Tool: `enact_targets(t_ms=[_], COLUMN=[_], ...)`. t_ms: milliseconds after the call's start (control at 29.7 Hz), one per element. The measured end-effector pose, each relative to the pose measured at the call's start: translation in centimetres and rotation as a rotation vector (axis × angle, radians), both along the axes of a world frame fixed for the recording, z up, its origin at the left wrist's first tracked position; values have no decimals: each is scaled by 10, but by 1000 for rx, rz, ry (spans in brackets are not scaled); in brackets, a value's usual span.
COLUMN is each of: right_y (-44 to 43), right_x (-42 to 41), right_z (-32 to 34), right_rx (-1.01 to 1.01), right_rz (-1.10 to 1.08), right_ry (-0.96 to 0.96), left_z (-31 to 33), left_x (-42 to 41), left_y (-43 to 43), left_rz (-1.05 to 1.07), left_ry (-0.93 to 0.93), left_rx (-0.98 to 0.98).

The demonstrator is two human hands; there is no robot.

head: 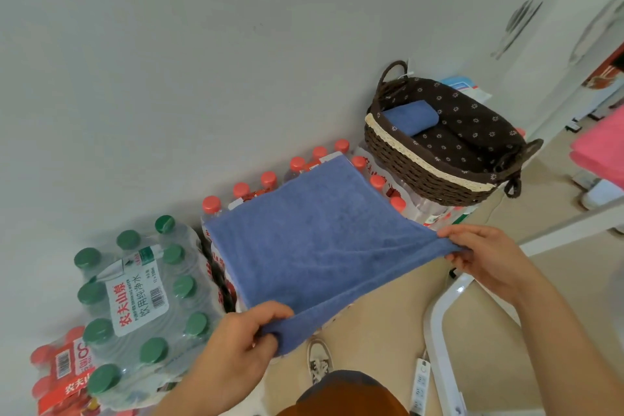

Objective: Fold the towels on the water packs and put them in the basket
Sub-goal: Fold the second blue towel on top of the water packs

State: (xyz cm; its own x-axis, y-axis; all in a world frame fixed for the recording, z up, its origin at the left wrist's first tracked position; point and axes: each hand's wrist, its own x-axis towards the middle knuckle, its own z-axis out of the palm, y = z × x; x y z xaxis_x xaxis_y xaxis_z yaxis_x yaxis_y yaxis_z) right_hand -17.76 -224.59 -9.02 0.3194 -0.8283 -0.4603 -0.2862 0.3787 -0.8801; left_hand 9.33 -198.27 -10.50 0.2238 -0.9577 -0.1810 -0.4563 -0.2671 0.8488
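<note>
The blue towel [314, 240] lies flat over the red-capped water pack [270, 182], long axis running between the hands. The left hand [236, 341] pinches its near corner; the right hand [486, 257] pinches the other near corner. Beyond the right hand, the basket [422, 169] holds a folded towel [410, 117].

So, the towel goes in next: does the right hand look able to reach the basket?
Probably yes: the basket sits open ahead of the right hand, nothing tall between, though that hand pinches the towel.
</note>
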Motion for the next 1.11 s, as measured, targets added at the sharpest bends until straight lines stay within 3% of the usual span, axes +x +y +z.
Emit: enact_targets(t_ms=[101,236,370,438,572,740,808,909,1043,1111], right_y=[-7,-16,-32,-41,-57,-71,-75,-83,-94,-99], right_x=[-11,5,35,52,86,113,120,127,132,136], right_z=[6,18,24,25,22,16,16,15,17,18], right_rx=[79,-112,-374,-430,-396,-313,-316,-332,-417,-461], right_rz=[225,262,252,271,341,382,397,423,447,454], right_ry=[-103,53,228,284,300,259,269,290,296,270], left_z=[5,3,5,8,3,-12,-11,-6,17,27], left_x=[4,16,23,27,22,13,15,19,32,40], left_y=[-1,-9,-19,-24,-34,-48,-51,-52,-43,-40], left_rz=[141,492,766,786,601,470,475,514,612,682], left_ry=[232,533,625,613,368,-275,-320,-139,472,647], left_rx=[-19,-64,-102,-101,29,227,274,263,75,-20])
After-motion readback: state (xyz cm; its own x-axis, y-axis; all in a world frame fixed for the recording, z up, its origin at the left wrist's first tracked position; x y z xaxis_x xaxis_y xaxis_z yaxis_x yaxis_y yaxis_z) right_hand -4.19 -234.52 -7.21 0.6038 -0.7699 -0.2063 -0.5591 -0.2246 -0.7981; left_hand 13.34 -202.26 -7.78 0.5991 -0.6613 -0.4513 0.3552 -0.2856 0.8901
